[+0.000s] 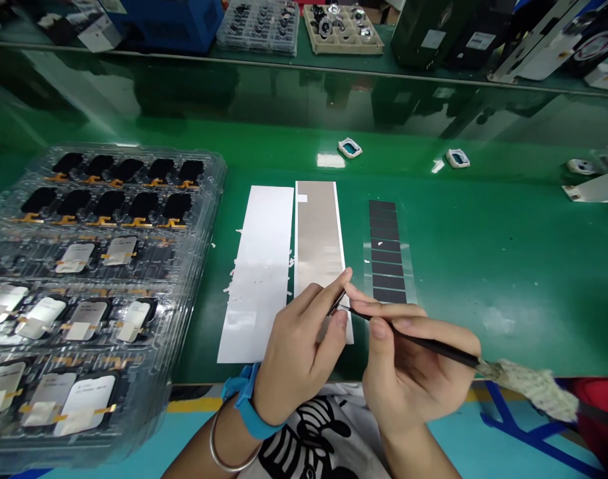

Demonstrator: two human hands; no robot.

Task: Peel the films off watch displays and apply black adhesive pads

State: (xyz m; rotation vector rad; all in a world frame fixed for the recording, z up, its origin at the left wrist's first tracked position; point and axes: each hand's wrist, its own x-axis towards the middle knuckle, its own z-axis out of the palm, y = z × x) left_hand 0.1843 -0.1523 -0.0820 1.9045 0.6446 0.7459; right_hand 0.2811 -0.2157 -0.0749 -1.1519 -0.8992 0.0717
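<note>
My right hand (418, 366) grips black tweezers (434, 347) whose rear end is wrapped in pale, frayed material. Their fine tip meets a small dark piece (336, 303) between the index finger and thumb of my left hand (304, 339). What this piece is, I cannot make out. Both hands are above the lower end of a beige strip sheet (318, 233) with white edges. Left of it lies a long white sheet (259, 266) with small white scraps along its sides. To the right, a clear film carries a column of black rectangles (384, 253).
A stack of clear trays (204, 266) with black and silver display parts fills the left. Two small white-framed parts (350, 148) (457, 158) lie at the back. Above, a shelf (264, 63) holds compartment boxes (257, 26) and a blue box (169, 23).
</note>
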